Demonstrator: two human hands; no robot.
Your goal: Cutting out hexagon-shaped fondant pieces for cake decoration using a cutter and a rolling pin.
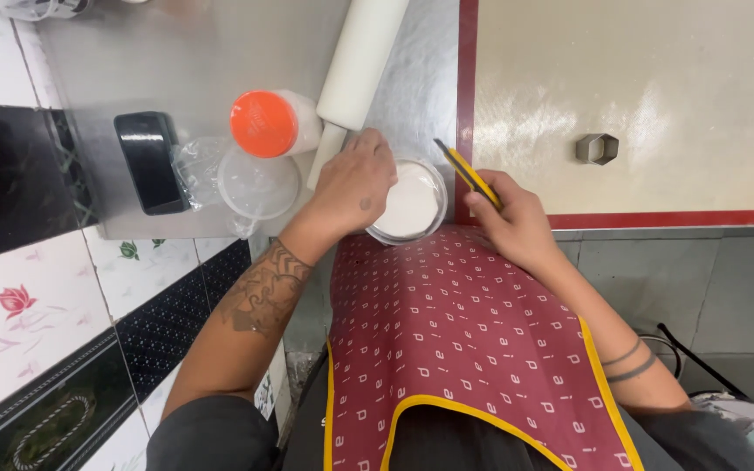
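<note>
The left hand rests curled on the rim of a round clear glass bowl of white flour, fingertips at its ten o'clock edge. At the bowl's three o'clock, the right hand pinches a slim yellow-and-black cutter above a smooth cream baking mat.

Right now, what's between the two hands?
Head view: the clear bowl of white powder sits between the left hand and right hand. The left hand rests on its rim; the right holds a yellow-black tool.
</note>
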